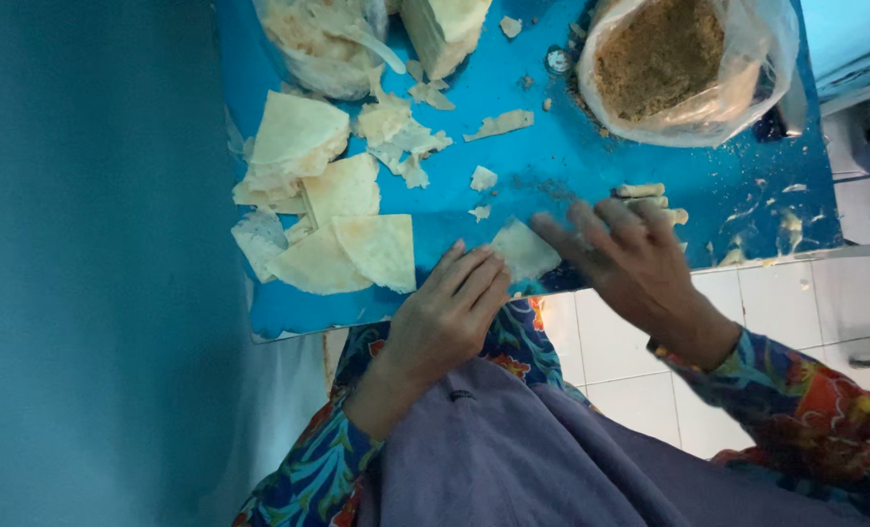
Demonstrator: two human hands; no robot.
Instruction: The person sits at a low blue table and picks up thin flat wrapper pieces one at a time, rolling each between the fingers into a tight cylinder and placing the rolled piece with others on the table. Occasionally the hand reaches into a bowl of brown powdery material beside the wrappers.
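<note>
- While the left hand (449,317) lies flat and unclenched at the near edge of the blue table (571,166), its fingertips press a small triangular wrapper piece (525,250); that piece sits between both hands
- right hand (640,263) is blurred, fingers spread, touching the piece's right side; whether it grips anything I cannot tell
- cut wrappers (342,234) lie piled to the left; a bag of brown crumbs (664,59) stands at the far side; small rolls (642,192) lie beyond the right hand

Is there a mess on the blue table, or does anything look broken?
Yes, a bit. Torn wrapper scraps lie scattered on the blue table, apart from the neat triangle pile. Brown crumbs have spilled beside the open crumb bag. The hands fold one wrapper at the table's edge.
</note>
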